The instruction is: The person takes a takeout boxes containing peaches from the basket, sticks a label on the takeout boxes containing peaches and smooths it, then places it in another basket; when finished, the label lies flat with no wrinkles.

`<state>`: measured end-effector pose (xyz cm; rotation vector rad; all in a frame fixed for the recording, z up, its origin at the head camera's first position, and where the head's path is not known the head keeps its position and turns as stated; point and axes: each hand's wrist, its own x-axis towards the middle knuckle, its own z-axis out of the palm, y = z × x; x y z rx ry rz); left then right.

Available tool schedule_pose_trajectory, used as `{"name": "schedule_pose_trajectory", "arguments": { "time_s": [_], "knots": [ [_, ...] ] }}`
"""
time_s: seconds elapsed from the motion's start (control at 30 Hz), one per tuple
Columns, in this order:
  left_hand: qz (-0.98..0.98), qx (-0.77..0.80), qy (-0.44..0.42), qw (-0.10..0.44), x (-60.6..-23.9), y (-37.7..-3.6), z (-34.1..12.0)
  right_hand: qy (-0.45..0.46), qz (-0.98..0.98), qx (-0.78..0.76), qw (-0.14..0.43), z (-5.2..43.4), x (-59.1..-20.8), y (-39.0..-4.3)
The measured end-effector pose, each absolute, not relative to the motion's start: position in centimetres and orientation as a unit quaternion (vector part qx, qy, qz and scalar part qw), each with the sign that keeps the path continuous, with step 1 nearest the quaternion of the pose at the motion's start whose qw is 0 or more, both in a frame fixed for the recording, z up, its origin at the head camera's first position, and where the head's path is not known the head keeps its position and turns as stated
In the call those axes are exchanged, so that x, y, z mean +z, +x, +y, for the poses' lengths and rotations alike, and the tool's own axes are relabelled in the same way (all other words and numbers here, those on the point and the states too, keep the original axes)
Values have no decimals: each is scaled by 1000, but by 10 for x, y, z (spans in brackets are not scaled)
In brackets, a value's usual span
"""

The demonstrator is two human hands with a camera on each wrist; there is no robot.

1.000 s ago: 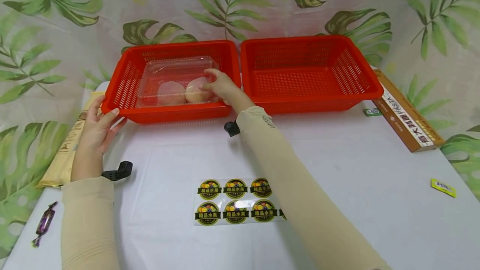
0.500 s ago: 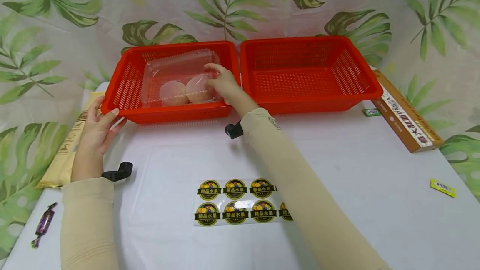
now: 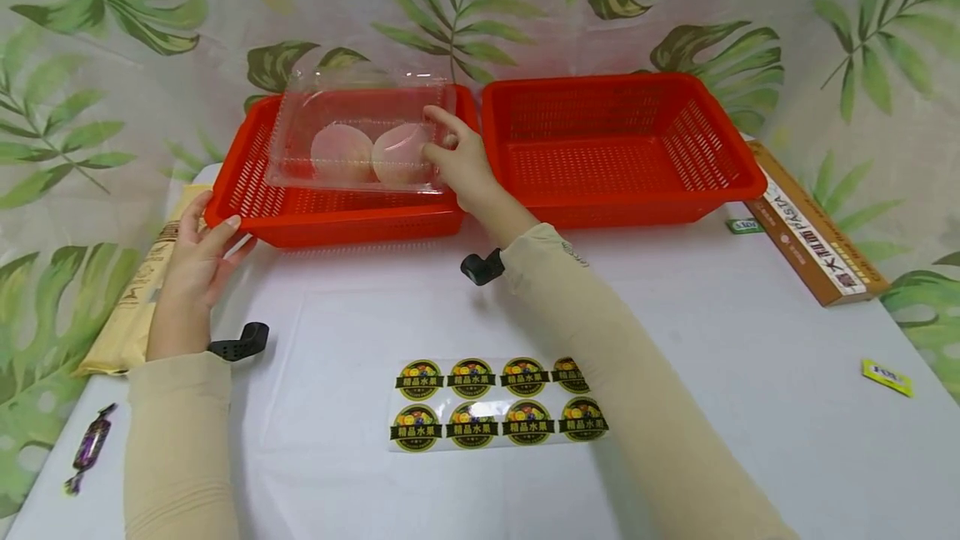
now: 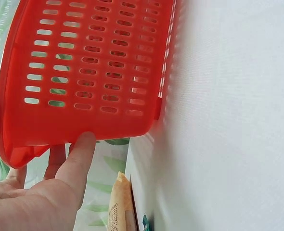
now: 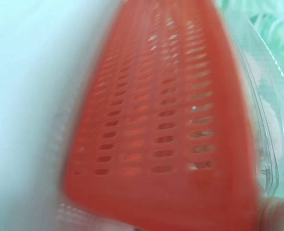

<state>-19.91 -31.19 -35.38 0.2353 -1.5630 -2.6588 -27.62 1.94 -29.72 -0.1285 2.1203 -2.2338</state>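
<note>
My right hand [image 3: 474, 167] grips the right end of a clear plastic clamshell box [image 3: 300, 119], thumb and fingers on its edge. Two pale pink, peach-like round fruits [image 3: 341, 153] lie inside it. The box is raised over the left red basket [image 3: 360, 230], its back edge above the basket's far rim. At that basket's front left corner, my left hand [image 3: 198, 252] holds the rim. In the left wrist view, fingers [image 4: 77, 163] press the basket's outer wall from below. The right wrist view is blurred and shows the box [image 5: 264, 110] beyond the basket wall.
A second red basket [image 3: 585, 163] stands right beside the first. A sheet of round fruit stickers [image 3: 498, 402] lies in front. On the right are a pasta box [image 3: 817, 232] and small green and yellow packets; on the left, a tan package [image 3: 127, 323] and a purple-wrapped candy [image 3: 90, 448].
The clamshell box has come up out of the left basket, tilting first and then levelling, with my right hand rising along with it. My left hand stays at the basket's corner.
</note>
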Motion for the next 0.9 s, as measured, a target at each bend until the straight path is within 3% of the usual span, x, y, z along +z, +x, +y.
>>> {"name": "schedule_pose_trajectory", "arguments": {
  "time_s": [0.2,0.47,0.9],
  "knots": [
    [-511,-855,85,21,-352,-198,-311,-72,632,-771,16,44,-275,-250],
    [-505,-859,82,22,-352,-199,-311,-113,639,-761,-10,112,-257,-195],
    [-497,-865,70,23,-352,-198,-310,-99,660,-742,71,190,-305,-105]
  ]
}}
